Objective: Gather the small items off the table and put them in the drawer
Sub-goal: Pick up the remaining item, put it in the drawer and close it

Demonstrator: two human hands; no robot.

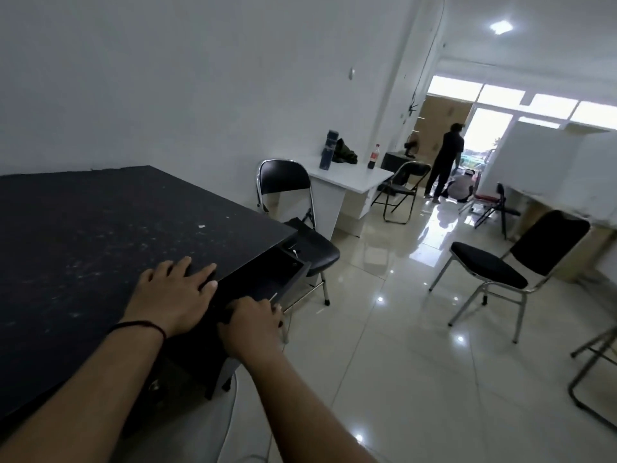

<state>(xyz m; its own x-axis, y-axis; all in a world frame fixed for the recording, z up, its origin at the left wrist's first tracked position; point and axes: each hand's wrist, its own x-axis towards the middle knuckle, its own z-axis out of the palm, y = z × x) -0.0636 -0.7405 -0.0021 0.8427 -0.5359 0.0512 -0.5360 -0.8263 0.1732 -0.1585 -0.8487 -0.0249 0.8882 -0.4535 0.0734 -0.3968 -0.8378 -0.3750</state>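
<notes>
The drawer (pixel 267 279) is pulled out from the right side of the dark table (pixel 100 235). It is open and very dark inside. I can see a small thing with a bit of white on it at the far end of the drawer (pixel 293 251), but I cannot tell what it is. The table top looks bare, with only pale specks and scratches on it, so I think the small items are already put away.

The right hand (pixel 253 320) sits on the near edge of the drawer front. Its fingers are curled over the edge, gripping it. A thin pale stick (pixel 273 296) pokes up just past the fingers, but I cannot tell if the hand holds it or if it is part of the drawer. I think this hand is there to push the drawer shut.

The left hand (pixel 177 295) lies flat on the table near the edge, just beside the drawer. Its fingers are spread wide and it holds nothing. I think it presses down to keep the table from sliding while the drawer moves. A dark band (pixel 140 326) goes around that wrist.

Just past the drawer stands a black folding chair (pixel 293 208). Its seat is very close to the open drawer. Farther off are a white desk (pixel 347 178), more chairs on the shiny floor, and a person (pixel 447 162) standing by the bright doorway.
</notes>
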